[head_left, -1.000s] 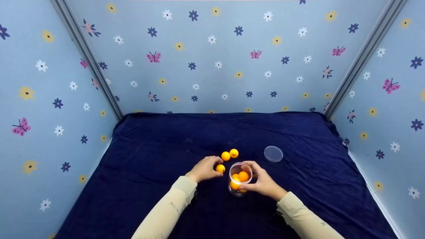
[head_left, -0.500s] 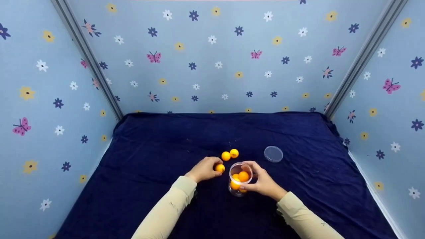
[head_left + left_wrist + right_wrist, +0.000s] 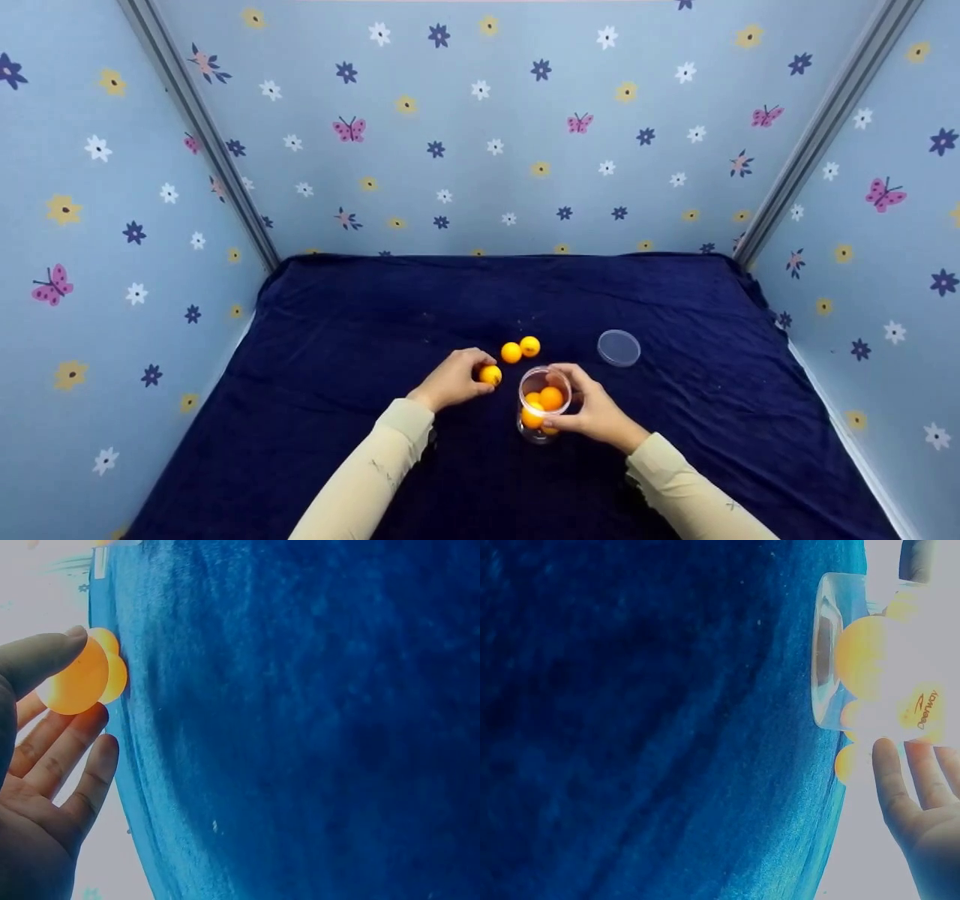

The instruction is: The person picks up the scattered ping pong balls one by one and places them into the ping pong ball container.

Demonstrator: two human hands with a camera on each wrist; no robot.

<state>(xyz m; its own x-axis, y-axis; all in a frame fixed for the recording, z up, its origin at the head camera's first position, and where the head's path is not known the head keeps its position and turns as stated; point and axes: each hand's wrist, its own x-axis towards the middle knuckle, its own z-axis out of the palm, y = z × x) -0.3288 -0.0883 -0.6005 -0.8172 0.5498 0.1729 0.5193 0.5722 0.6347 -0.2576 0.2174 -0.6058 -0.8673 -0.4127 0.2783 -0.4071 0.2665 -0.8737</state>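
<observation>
My left hand (image 3: 452, 379) pinches an orange ping-pong ball (image 3: 490, 375) between thumb and fingers, left of the jar; the left wrist view shows the same held ball (image 3: 75, 679) close up. With thumb and fingers around its upper right side, my right hand (image 3: 596, 412) holds a clear plastic jar (image 3: 528, 436), upright on the cloth. Several orange balls (image 3: 551, 398) lie inside the open-topped jar. In the right wrist view, the jar (image 3: 825, 652) has balls behind its wall, one printed "Deerway". Two loose balls, a left one (image 3: 511, 352) and a right one (image 3: 530, 346), lie together behind the jar.
A clear round lid (image 3: 619, 348) lies flat to the right of the loose balls. Dark blue cloth (image 3: 360, 322) covers the table. Light blue walls (image 3: 510, 135) with flowers and butterflies stand at the back and both sides.
The left hand has shifted a little left and away from the jar, taking its ball with it. My right hand, the jar and the loose balls stay in place.
</observation>
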